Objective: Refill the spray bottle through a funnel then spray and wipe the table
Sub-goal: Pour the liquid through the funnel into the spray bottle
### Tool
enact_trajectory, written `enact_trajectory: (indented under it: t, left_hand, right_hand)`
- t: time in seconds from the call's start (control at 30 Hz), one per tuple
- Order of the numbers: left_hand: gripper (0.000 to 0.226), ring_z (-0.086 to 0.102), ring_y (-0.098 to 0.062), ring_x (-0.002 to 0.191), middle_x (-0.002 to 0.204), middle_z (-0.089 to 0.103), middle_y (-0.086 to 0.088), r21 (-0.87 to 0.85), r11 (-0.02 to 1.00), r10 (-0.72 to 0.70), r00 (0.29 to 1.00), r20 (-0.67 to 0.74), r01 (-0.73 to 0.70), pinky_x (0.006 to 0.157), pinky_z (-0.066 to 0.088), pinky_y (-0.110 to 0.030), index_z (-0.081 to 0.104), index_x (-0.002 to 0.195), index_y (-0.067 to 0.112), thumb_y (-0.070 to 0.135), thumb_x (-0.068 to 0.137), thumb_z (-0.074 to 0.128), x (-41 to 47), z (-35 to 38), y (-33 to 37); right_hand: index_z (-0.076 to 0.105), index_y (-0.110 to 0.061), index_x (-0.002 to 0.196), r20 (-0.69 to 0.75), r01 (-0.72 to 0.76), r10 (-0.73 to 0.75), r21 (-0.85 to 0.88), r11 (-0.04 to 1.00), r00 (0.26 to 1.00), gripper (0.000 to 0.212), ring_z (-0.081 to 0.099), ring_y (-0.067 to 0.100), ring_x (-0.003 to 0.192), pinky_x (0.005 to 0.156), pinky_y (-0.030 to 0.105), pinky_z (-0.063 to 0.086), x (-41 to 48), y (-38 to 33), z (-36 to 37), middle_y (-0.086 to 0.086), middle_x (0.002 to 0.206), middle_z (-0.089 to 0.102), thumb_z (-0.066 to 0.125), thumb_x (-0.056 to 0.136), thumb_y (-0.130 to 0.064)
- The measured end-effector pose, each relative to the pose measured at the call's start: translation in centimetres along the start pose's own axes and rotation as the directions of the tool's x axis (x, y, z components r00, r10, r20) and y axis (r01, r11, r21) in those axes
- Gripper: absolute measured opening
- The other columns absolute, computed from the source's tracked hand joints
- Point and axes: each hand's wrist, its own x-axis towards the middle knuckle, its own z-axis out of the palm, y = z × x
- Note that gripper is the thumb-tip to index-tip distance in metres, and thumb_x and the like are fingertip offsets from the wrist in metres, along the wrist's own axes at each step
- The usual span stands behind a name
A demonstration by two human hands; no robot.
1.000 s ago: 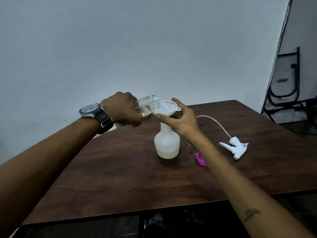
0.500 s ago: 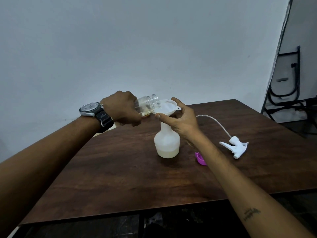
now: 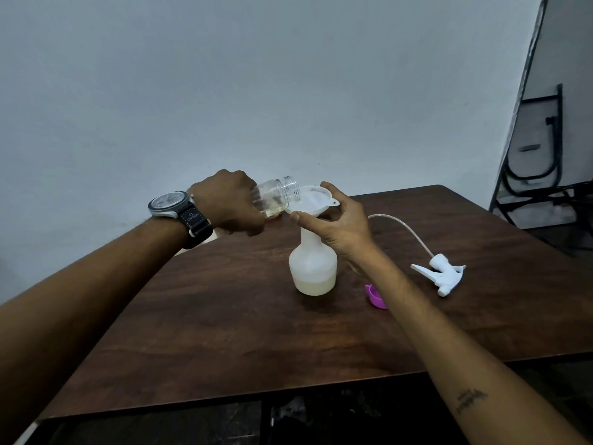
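My left hand [image 3: 224, 203] is curled round a small clear bottle [image 3: 276, 195], tipped on its side with its mouth at the rim of the white funnel [image 3: 313, 200]. The funnel sits in the neck of the spray bottle [image 3: 313, 268], which stands on the worktop [image 3: 224, 332] with pale liquid low inside. My right hand [image 3: 343, 226] pinches the funnel's rim. Right of the spray bottle lie a purple cap [image 3: 375, 297] and the trigger sprayer head [image 3: 444, 274].

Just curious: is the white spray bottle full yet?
Far from full: the spray bottle holds pale liquid only in its lower part; the funnel sits in its neck.
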Motion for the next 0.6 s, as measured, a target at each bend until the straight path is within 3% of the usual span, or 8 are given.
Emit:
enact_trajectory:
  t: [0.1, 0.23, 0.4, 0.6]
  left_hand:
    - [0.049, 0.075, -0.020, 0.062, 0.068, 0.075, 0.000, 0.000, 1.000, 0.001, 1.000, -0.004, -0.001, 0.073, 0.068, -0.045, 0.074, 0.096, 0.021, 0.037, 0.050, 0.076, 0.01, 0.04, -0.04]
    - [0.048, 0.075, -0.020, 0.063, 0.071, 0.076, -0.001, -0.006, 1.000, -0.009, 1.000, -0.007, 0.009, 0.074, 0.068, -0.045, 0.074, 0.097, 0.021, 0.036, 0.052, 0.077, 0.01, 0.04, 0.02]
    - [0.042, 0.075, -0.019, 0.064, 0.069, 0.076, -0.001, -0.002, 1.000, -0.005, 1.000, -0.001, 0.005, 0.075, 0.067, -0.043, 0.074, 0.097, 0.021, 0.033, 0.057, 0.079, 0.01, 0.08, 0.00]
    - [0.039, 0.075, -0.021, 0.068, 0.066, 0.075, -0.001, 0.010, 1.000, 0.002, 1.000, -0.007, -0.002, 0.077, 0.067, -0.043, 0.074, 0.099, 0.020, 0.031, 0.062, 0.082, 0.04, 0.04, 0.08]
  right_hand:
    - [0.060, -0.006, 0.132, 0.006, -0.005, 0.005, -0.008, 1.000, 1.000, 0.073, 0.071, -0.001, 0.087, 0.076, 0.017, 0.053, -0.04, -0.08, 0.02, 0.000, 0.110, 0.072, 0.095, 0.070, -0.021]
    - [0.058, -0.015, 0.139, -0.004, 0.006, -0.006, 0.012, 1.000, 1.000, 0.076, 0.068, -0.015, 0.083, 0.074, 0.008, 0.052, -0.23, -0.27, 0.03, -0.016, 0.108, 0.068, 0.094, 0.072, -0.018]
    - [0.056, -0.014, 0.142, -0.006, 0.001, -0.001, 0.015, 1.000, 1.000, 0.082, 0.071, 0.001, 0.097, 0.079, 0.012, 0.054, -0.29, -0.36, 0.18, -0.005, 0.118, 0.070, 0.095, 0.070, -0.021]
    - [0.056, -0.018, 0.142, 0.001, -0.002, 0.002, 0.018, 1.000, 1.000, 0.082, 0.070, -0.008, 0.093, 0.081, 0.011, 0.055, -0.52, -0.65, 0.16, -0.012, 0.115, 0.069, 0.095, 0.070, -0.024]
